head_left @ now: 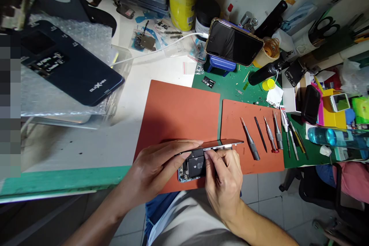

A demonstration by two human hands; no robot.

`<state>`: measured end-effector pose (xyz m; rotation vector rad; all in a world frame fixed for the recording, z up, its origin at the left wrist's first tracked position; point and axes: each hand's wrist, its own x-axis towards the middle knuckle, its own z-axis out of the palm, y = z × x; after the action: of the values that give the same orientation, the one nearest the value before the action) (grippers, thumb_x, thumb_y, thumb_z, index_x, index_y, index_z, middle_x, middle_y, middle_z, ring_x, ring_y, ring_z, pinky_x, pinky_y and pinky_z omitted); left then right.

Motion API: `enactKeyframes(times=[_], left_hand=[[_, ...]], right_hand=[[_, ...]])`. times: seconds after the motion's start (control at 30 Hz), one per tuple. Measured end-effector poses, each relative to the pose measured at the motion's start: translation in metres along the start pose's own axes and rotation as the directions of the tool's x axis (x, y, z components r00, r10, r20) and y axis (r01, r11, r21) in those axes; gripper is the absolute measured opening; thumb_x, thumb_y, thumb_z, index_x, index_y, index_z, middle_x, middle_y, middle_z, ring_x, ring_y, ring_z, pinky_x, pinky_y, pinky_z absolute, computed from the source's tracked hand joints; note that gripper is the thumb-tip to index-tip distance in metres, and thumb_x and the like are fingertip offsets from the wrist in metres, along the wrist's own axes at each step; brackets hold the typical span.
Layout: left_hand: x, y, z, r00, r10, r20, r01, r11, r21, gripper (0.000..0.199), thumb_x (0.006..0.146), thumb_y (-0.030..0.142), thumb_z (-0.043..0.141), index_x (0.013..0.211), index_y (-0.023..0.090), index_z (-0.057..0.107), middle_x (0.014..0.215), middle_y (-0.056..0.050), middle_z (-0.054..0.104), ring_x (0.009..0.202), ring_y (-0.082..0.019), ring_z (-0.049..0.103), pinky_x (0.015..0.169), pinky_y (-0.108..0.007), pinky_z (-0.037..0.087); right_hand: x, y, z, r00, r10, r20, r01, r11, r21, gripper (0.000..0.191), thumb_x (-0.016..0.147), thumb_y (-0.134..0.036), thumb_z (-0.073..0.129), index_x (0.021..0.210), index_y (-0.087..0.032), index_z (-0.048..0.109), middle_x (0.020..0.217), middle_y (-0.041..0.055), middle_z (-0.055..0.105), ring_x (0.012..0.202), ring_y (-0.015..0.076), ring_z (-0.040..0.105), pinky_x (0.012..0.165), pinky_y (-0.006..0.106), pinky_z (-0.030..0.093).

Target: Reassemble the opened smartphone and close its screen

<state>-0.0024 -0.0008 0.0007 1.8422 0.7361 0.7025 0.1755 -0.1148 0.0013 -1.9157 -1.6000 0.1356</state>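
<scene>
Your left grip (157, 164) pinches the lifted screen (233, 142); your right grip (226, 175) bunches near its underside, on what I cannot tell. The open phone (196, 167) lies beneath, over the orange mat (181, 111); tilting the screen further could strain any hidden cable.

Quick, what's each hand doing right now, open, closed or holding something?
Left hand: holding the lifted phone screen.
Right hand: closed in a pinch at the opened phone; whether it grips anything cannot be told.
</scene>
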Motion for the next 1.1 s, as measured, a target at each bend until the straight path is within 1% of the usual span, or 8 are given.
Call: enactKeyframes(times=[0.2,0.37,0.5,0.7,0.97,1.1], left_hand=[[-0.0005,-0.0006,-0.0003,1.0,0.006,0.003,-0.006,1.0,-0.002,0.038,0.108,0.014,0.056,0.138,0.032,0.071,0.132,0.002,0.082,0.118,-0.017,0.08,0.103,-0.026,0.064],[-0.0012,-0.0012,0.0002,1.0,0.013,0.005,-0.013,1.0,-0.002,0.039,0.108,0.014,0.057,0.139,0.034,0.069,0.133,0.005,0.081,0.12,-0.013,0.079,0.106,-0.021,0.061],[-0.0013,-0.0008,0.0005,1.0,0.007,0.005,-0.007,1.0,0.01,0.038,0.108,0.014,0.056,0.138,0.034,0.069,0.134,0.006,0.081,0.12,-0.012,0.078,0.107,-0.019,0.059],[-0.0002,-0.0003,0.0005,1.0,-0.013,-0.007,0.013,1.0,0.014,0.038,0.108,0.017,0.057,0.137,0.036,0.071,0.131,0.006,0.082,0.118,-0.014,0.08,0.104,-0.023,0.063],[-0.0001,-0.0008,0.0014,1.0,-0.009,-0.01,0.009,1.0,0.001,0.036,0.109,0.018,0.057,0.138,0.035,0.071,0.132,0.005,0.082,0.118,-0.015,0.08,0.103,-0.023,0.063],[0.0,-0.0009,0.0014,1.0,-0.001,-0.009,0.001,1.0,0.002,0.036,0.109,0.017,0.057,0.138,0.034,0.071,0.132,0.004,0.082,0.117,-0.015,0.08,0.103,-0.023,0.063]], right_hand=[[0.0,-0.0008,-0.0007,1.0,0.014,0.005,-0.014,1.0,-0.004,0.03,0.102,-0.001,0.059,0.122,-0.019,0.072,0.087,0.0042,0.061,0.08,0.0204,0.054,0.07,0.036,0.044],[-0.0003,0.0001,-0.0013,1.0,-0.004,0.011,0.004,1.0,-0.011,0.031,0.102,-0.001,0.059,0.123,-0.019,0.071,0.087,0.0046,0.06,0.081,0.0207,0.054,0.07,0.036,0.044],[-0.0003,0.0005,-0.0044,1.0,-0.011,0.024,0.011,1.0,0.006,0.032,0.102,0.0,0.058,0.125,-0.018,0.07,0.089,0.0048,0.06,0.082,0.0201,0.052,0.072,0.036,0.044],[-0.0025,0.0003,-0.0088,1.0,-0.005,0.003,0.005,1.0,0.025,0.037,0.1,0.001,0.058,0.129,-0.019,0.069,0.089,0.0044,0.06,0.081,0.0206,0.053,0.07,0.036,0.044],[0.0013,0.0004,-0.0047,0.999,0.048,0.003,-0.048,0.999,-0.002,0.02,0.104,-0.006,0.061,0.113,-0.019,0.073,0.086,0.0037,0.061,0.081,0.0198,0.053,0.073,0.035,0.046],[0.0031,-0.0001,-0.0025,0.999,0.054,0.008,-0.054,0.999,-0.004,0.017,0.104,-0.007,0.062,0.111,-0.018,0.073,0.086,0.0039,0.06,0.081,0.0205,0.054,0.072,0.035,0.046]])
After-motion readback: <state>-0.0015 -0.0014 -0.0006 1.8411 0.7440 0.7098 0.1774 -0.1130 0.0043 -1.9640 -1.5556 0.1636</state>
